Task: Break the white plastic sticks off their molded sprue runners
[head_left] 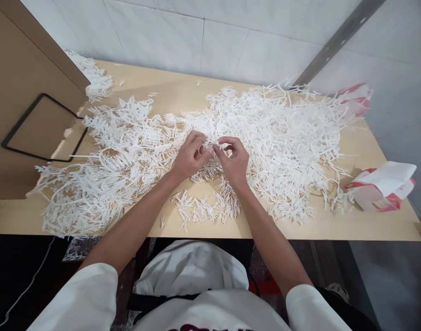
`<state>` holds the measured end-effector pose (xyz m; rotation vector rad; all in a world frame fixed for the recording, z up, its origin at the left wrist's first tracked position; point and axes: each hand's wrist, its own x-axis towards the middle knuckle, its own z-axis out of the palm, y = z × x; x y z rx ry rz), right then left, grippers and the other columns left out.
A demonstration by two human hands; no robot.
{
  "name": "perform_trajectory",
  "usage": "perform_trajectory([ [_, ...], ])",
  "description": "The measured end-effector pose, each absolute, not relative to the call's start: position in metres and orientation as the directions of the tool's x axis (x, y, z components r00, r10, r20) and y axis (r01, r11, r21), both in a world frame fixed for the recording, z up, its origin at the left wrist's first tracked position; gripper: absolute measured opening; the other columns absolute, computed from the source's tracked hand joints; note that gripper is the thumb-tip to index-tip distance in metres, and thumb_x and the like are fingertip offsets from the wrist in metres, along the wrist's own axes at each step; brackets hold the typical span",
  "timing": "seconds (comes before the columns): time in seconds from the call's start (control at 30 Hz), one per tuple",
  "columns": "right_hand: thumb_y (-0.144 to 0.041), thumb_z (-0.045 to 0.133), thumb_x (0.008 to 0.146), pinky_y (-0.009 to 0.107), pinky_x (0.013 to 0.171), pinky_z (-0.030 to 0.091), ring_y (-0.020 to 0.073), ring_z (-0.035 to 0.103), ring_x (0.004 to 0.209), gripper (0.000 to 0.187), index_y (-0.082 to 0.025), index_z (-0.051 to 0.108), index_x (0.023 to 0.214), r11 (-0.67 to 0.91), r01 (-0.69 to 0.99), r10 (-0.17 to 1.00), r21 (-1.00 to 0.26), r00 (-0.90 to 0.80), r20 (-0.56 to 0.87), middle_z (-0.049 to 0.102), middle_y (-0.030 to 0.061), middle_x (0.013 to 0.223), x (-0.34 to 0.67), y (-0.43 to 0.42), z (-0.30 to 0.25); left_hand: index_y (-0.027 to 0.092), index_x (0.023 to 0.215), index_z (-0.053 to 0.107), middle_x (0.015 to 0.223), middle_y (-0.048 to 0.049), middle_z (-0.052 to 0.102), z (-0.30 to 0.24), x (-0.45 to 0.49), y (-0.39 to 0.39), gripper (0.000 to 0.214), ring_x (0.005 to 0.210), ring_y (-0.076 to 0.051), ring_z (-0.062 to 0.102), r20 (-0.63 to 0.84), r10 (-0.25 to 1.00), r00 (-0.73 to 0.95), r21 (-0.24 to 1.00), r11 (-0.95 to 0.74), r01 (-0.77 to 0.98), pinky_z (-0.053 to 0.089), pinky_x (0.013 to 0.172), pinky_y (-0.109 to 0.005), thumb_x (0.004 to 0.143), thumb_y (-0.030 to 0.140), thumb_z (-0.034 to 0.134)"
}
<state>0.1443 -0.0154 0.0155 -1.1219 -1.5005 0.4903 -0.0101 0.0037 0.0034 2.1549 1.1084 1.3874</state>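
Observation:
My left hand (193, 155) and my right hand (233, 157) meet near the middle of the table, fingertips almost touching. Both pinch a small white branched plastic piece (213, 143), partly hidden by the fingers. Around and beneath them spreads a big heap of thin white branched plastic pieces (279, 133), thickest to the right. Another part of the heap (117, 156) lies to the left of my left hand. Closer to me, a small scatter of short white sprigs (203, 208) rests on the wood between my forearms.
A cardboard box (31, 101) stands at the left, with a black wire frame (22, 120) against it. Red-and-white plastic bags (383, 186) lie at the right end of the table (362, 227). A tiled wall (182, 37) and a metal post (334, 43) close off the back.

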Motion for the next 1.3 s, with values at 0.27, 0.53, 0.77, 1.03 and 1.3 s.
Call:
perform_trajectory([
  [0.27, -0.040, 0.061, 0.085, 0.032, 0.086, 0.055, 0.0125, 0.065, 0.092, 0.023, -0.026, 0.062, 0.103, 0.387, 0.236, 0.914, -0.891, 0.031, 0.405, 0.068, 0.0014, 0.104, 0.145, -0.015, 0.014, 0.019, 0.093, 0.061, 0.070, 0.0000, 0.058, 0.003, -0.011, 0.003, 0.031, 0.059, -0.009, 0.051, 0.479, 0.873, 0.093, 0.752, -0.463, 0.469, 0.042, 0.058, -0.025, 0.093, 0.046, 0.045],
  [0.53, -0.038, 0.059, 0.086, 0.029, 0.074, 0.055, 0.0115, 0.063, 0.085, 0.021, -0.026, 0.066, 0.102, 0.466, 0.452, 0.871, -0.761, -0.083, 0.484, 0.067, 0.0029, 0.100, 0.145, -0.015, 0.018, 0.018, 0.080, 0.056, 0.072, -0.0031, 0.057, -0.001, -0.009, 0.005, 0.035, 0.067, -0.014, 0.052, 0.537, 0.825, 0.176, 0.672, -0.545, 0.501, 0.042, 0.062, -0.029, 0.095, 0.045, 0.039],
  [0.77, -0.039, 0.056, 0.088, 0.027, 0.071, 0.048, 0.0108, 0.056, 0.084, 0.016, -0.023, 0.055, 0.090, 0.407, 0.374, 0.911, -0.834, -0.102, 0.399, 0.058, 0.0006, 0.092, 0.145, -0.017, 0.019, 0.018, 0.081, 0.056, 0.074, -0.0033, 0.058, 0.000, -0.012, 0.007, 0.031, 0.069, -0.013, 0.055, 0.571, 0.766, 0.295, 0.625, -0.639, 0.448, 0.045, 0.065, -0.028, 0.094, 0.043, 0.043],
  [1.03, -0.029, 0.042, 0.091, 0.029, 0.060, 0.035, 0.0107, 0.046, 0.062, 0.017, -0.022, 0.045, 0.076, 0.335, 0.622, 0.938, -0.707, -0.148, 0.314, 0.051, -0.0027, 0.068, 0.148, -0.016, 0.009, 0.019, 0.077, 0.047, 0.073, -0.0018, 0.055, -0.009, -0.005, 0.005, 0.019, 0.063, -0.012, 0.050, 0.591, 0.752, 0.292, 0.478, -0.618, 0.625, 0.039, 0.057, -0.026, 0.091, 0.032, 0.047],
  [1.3, -0.039, 0.038, 0.096, 0.035, 0.083, 0.050, 0.0168, 0.057, 0.105, 0.027, -0.027, 0.057, 0.111, 0.453, 0.578, 0.857, -0.679, -0.072, 0.511, 0.059, 0.0067, 0.115, 0.143, -0.019, 0.012, 0.019, 0.094, 0.056, 0.085, -0.0042, 0.063, 0.000, -0.011, 0.005, 0.023, 0.075, -0.013, 0.058, 0.519, 0.832, 0.196, 0.626, -0.526, 0.576, 0.046, 0.069, -0.028, 0.095, 0.037, 0.042],
])
